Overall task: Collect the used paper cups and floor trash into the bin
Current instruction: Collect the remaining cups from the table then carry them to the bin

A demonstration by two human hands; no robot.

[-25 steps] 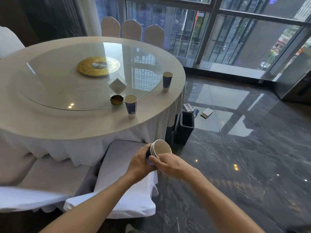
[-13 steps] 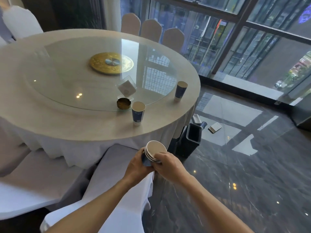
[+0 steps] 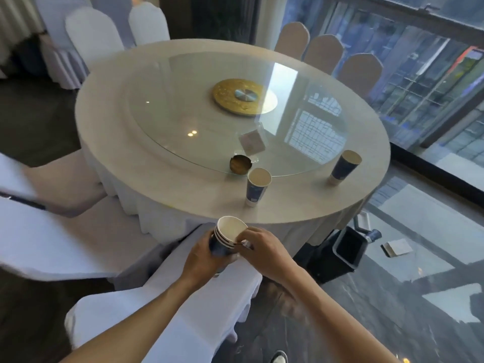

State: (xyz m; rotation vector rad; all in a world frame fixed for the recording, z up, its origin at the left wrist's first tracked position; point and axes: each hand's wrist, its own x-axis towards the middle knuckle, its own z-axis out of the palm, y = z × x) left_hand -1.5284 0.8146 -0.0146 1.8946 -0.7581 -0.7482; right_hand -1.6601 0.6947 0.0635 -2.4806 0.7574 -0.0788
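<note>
1. On the far left, white-covered chairs [image 3: 52, 231] crowd in around the round table [image 3: 162, 184], which wears a white skirted cloth.
2. A glass turntable [image 3: 199, 127] lies on the tabletop, with a gold disc [image 3: 243, 96] at its centre.
3. Below the near edge of the table, over a chair seat, the person's left hand [image 3: 207, 255] is wrapped round the dark blue side of a stack of cups [image 3: 227, 234], fingers closed firmly on it. The stack is tilted, its open mouth turned up and toward the table.
4. The right hand [image 3: 264, 250] is just beside it, fingertips pinched on the near rim of the stack, so both hands have hold of the same cups.
5. On the turntable's near edge sits a small brown ashtray [image 3: 238, 165], with a clear card stand [image 3: 252, 142] behind it.
6. A single paper cup [image 3: 258, 186] stands upright on the table just in front of the ashtray, and a second cup [image 3: 344, 167] stands further right, near the table's edge.
7. On the dark glossy floor to the right of the table, a black bin [image 3: 348, 248] stands open and leaning a little.
8. Beyond the bin lies a small blue cup [image 3: 373, 235] on its side, and further right a flat piece of paper trash [image 3: 398, 247].
</note>
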